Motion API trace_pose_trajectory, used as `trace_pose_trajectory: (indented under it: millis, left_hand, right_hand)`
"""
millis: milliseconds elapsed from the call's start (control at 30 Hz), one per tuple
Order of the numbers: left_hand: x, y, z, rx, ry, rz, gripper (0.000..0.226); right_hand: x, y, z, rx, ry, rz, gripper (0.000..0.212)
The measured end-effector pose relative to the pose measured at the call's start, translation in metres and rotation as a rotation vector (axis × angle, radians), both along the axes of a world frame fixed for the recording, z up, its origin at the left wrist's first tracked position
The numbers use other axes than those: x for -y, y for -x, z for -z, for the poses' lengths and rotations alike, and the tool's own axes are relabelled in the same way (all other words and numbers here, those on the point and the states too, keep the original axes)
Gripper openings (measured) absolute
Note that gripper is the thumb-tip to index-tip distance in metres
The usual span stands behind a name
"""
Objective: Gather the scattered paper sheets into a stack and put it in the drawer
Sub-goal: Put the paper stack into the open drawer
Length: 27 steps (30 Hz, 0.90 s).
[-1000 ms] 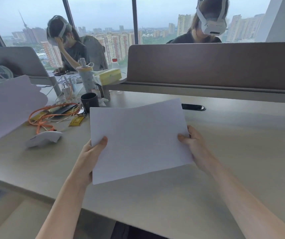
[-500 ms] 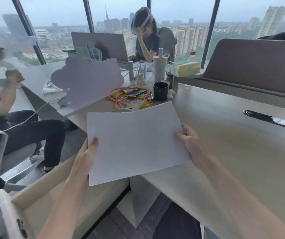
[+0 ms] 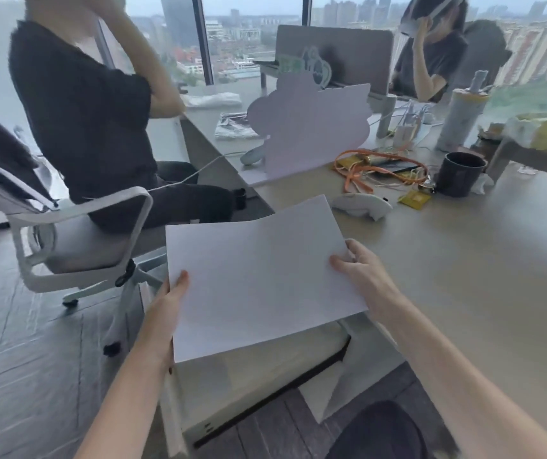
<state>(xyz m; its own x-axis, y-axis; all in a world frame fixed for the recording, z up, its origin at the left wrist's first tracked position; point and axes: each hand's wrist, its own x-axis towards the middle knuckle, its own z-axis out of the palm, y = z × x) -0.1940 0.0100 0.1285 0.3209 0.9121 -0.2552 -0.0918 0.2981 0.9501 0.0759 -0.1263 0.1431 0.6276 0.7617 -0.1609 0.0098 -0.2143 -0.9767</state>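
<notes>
The open drawer lies below the desk edge, its mouth largely covered by the paper stack. Left of the drawer a white office chair crowds the floor; beyond it, on the desk, sit a mouse and black mug.

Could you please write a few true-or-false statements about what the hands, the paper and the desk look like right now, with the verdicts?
1. Both hands hold the paper stack. True: the left hand grips its left edge and the right hand its right edge.
2. The stack lies flat on the desk. False: it is held in the air, off the desk's near-left edge, above the open drawer.
3. A dark mug stands on the desk. True.
4. The orange cord is draped over the stack. False: it lies on the desk beyond the stack, left of the mug.
5. The white mouse is in the right hand. False: it rests on the desk, apart from both hands.
</notes>
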Motion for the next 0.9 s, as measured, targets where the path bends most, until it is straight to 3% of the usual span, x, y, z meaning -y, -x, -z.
trace_pose_trajectory:
  millis: [67, 167, 267, 367, 467, 633, 900]
  left_hand:
    - [-0.003, 0.008, 0.004, -0.022, 0.001, -0.019, 0.019]
    - [-0.007, 0.017, 0.010, -0.077, 0.026, -0.063, 0.029]
    - [-0.010, 0.022, 0.020, -0.110, 0.053, -0.124, 0.023]
    - [-0.011, 0.023, 0.030, -0.165, 0.055, -0.109, 0.022]
    - [-0.016, 0.023, 0.046, -0.209, 0.086, -0.126, 0.031]
    - [-0.020, 0.013, 0.067, -0.167, 0.204, -0.112, 0.019]
    - [-0.026, -0.005, 0.095, -0.312, 0.319, -0.033, 0.020]
  right_hand:
    - [-0.018, 0.007, 0.006, 0.019, 0.047, -0.031, 0.020]
    - [-0.044, 0.020, 0.016, 0.046, 0.119, -0.061, 0.021]
    - [-0.062, 0.028, 0.031, 0.064, 0.193, -0.091, 0.022]
    - [-0.075, 0.030, 0.049, 0.112, 0.275, -0.101, 0.013]
    - [-0.084, 0.033, 0.061, 0.164, 0.360, -0.109, 0.026]
    - [-0.095, 0.033, 0.089, 0.256, 0.451, -0.127, 0.032]
    - [-0.101, 0.029, 0.120, 0.217, 0.511, -0.123, 0.031]
